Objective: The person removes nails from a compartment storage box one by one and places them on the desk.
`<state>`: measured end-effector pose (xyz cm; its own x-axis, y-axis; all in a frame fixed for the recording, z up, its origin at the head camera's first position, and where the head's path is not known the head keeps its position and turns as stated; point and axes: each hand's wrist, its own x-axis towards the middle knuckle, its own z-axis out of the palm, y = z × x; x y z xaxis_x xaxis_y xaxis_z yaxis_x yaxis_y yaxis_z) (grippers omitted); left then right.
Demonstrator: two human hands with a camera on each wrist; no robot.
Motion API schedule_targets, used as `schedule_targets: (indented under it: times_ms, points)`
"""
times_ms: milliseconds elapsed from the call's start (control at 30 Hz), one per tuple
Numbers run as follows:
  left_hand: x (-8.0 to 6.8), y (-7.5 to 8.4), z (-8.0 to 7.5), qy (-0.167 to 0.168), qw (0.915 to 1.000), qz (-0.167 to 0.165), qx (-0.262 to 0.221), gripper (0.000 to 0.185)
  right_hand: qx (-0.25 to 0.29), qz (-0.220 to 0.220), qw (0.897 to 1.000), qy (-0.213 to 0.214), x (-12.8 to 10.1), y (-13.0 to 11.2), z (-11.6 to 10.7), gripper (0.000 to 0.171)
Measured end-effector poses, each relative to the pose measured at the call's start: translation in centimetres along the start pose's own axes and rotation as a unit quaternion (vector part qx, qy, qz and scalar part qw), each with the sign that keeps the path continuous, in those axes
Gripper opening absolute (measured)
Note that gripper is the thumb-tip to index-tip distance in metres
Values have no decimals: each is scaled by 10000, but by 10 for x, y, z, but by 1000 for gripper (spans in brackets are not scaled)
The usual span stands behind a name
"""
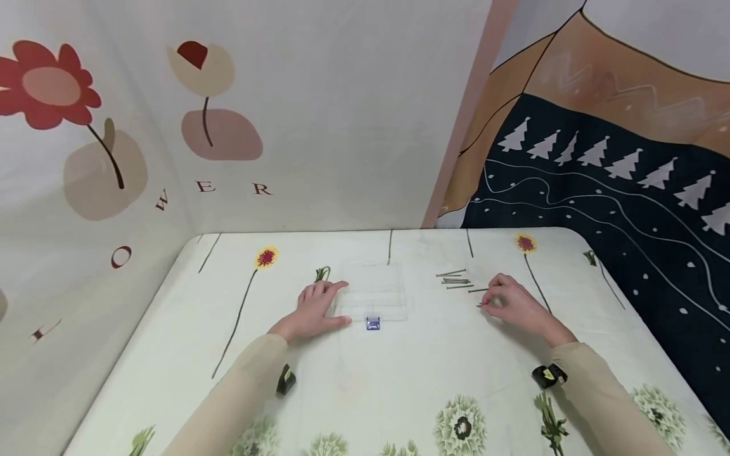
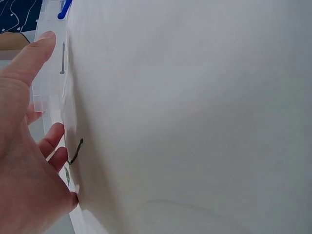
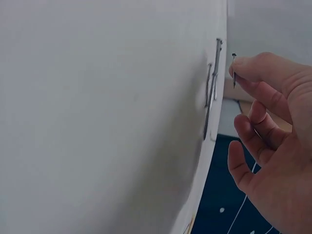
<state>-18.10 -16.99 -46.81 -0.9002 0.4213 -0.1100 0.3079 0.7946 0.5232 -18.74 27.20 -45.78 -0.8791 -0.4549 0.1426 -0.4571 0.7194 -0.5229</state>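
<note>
A clear plastic box (image 1: 406, 297) with a blue latch (image 1: 373, 323) lies near the middle of the table. My left hand (image 1: 313, 310) rests at its left side, thumb and fingers spread along the edge. In the left wrist view a nail (image 2: 62, 59) shows by the clear plastic; I cannot tell whether it lies inside. Between thumb and forefinger, my right hand (image 1: 513, 305) pinches a small nail (image 3: 234, 73), head up in the right wrist view. Several longer nails (image 1: 454, 280) lie loose on the table just left of that hand.
A white tablecloth (image 1: 365, 386) printed with flowers and stems covers the table. A pale curtain (image 1: 342, 114) stands behind it, with a dark tree-patterned cloth (image 1: 599, 190) on the right. Dark wrist cameras (image 1: 549, 376) sit at both sleeves.
</note>
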Motion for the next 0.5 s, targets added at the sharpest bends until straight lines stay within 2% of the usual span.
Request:
schedule_targets:
  times_ms: [167,500]
  points:
    - [1,-2,1,0,10000,-14,0,78,96,146,9998,-12,-4,5,-3,14]
    - [3,-5,2,-9,10000,70,16,80,155,83,9998,-58,-4,12,-4,15]
